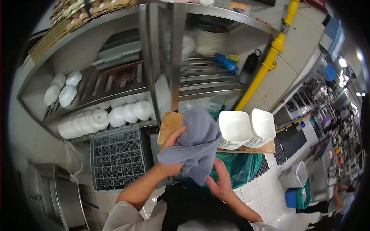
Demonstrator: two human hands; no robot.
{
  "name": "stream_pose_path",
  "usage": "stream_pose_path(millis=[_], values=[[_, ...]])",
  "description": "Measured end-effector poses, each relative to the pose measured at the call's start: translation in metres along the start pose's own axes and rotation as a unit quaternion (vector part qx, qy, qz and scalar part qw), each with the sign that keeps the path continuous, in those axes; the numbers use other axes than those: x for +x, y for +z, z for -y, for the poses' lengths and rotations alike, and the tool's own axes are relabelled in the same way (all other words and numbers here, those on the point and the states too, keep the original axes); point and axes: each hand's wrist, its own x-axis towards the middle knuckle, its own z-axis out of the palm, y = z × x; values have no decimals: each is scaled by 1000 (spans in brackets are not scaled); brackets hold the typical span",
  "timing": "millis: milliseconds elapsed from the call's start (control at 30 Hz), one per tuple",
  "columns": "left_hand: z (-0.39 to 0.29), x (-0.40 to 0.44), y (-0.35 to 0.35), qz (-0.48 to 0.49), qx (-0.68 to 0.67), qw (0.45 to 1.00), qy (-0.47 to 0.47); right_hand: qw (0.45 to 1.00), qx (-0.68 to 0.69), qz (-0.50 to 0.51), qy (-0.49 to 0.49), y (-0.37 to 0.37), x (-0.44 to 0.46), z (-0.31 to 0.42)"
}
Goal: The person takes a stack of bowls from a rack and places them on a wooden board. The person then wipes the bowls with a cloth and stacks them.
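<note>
A grey-blue cloth [198,133] is bunched up in front of my chest. My left hand [173,167] grips it from the left, with the thumb side showing and the other fingers covered by folds. At the cloth's lower right edge, my right hand [221,181] has its bent fingers and thumb closed on the fabric. Whether a dish is wrapped inside cannot be made out. Just beyond my right hand, two stacks of white square bowls, a nearer stack [234,129] and a right-hand stack [262,127], stand on a wooden board [266,148].
A grey dish rack [117,158] is at the left, below metal shelves holding white bowls [92,119]. Under the board hangs a green plastic bag [241,167]. A yellow pipe [266,69] runs up behind the bowls. Other people are at the far right.
</note>
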Motion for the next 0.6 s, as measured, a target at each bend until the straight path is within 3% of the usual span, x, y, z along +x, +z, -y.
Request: stream_pose_path(millis=[67, 133, 167, 200, 267, 367, 467, 533, 600], values=[[-2, 46, -11, 79, 248, 946, 195, 999, 28, -32, 23, -10, -5, 8], [-1, 91, 3, 97, 263, 923, 262, 997, 34, -52, 50, -16, -18, 6], [5, 119, 10, 85, 322, 875, 352, 995, 37, -63, 66, -19, -28, 4], [4, 146, 21, 70, 335, 871, 353, 994, 36, -70, 82, -21, -36, 2], [26, 200, 31, 86, 405, 854, 316, 990, 36, -78, 109, -24, -51, -5], [37, 223, 55, 45, 655, 736, 163, 982, 35, -67, 173, -31, -69, -8], [77, 194, 70, 136, 588, 782, 155, 973, 25, -107, 201, -36, -86, -18], [108, 147, 84, 185, 411, 891, 55, 965, 30, -128, 225, -40, -96, -26], [134, 107, 101, 208, 219, 940, -156, 961, 26, -133, 240, -47, -100, -34]])
